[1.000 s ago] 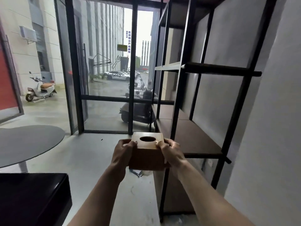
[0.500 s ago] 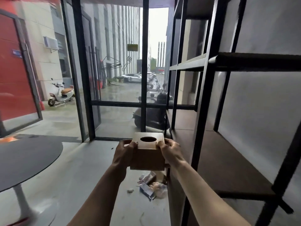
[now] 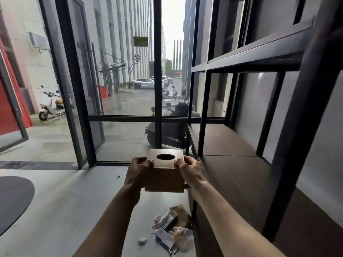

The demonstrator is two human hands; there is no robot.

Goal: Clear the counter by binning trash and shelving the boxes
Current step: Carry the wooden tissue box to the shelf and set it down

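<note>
A wooden box [image 3: 164, 175] with an oval opening in its lid is held in the air between both hands, above the floor [image 3: 74, 201] and just beside the front edge of the brown shelf [image 3: 241, 175] on the right. The left hand [image 3: 138, 172] is pressed to the box's left side and the right hand [image 3: 191, 170] to its right side, with the fingers [image 3: 179, 162] of each curled over the top edge and clamped on the box. The two-sided hold seems chosen to keep the box level and the opening upward while it is carried; the box is held at about the height of the shelf board, which suggests that it is meant to be set there. The board itself is bare where it can be seen.

The shelf is carried by a black metal frame [image 3: 204, 112], and one of its uprights stands between the box and the board, so the box would probably have to be passed around that post.

On the floor by the foot of the frame, below the box, a small heap of trash [image 3: 170, 229] is seen: crumpled paper and small cartons, not yet binned.

No brand or label is visible on the box. On the glass wall [image 3: 120, 80] beyond, a fork outline is drawn, and lettering is seen mirrored from behind; it appears to read "Sandwich", though it is too small for certainty.
</note>
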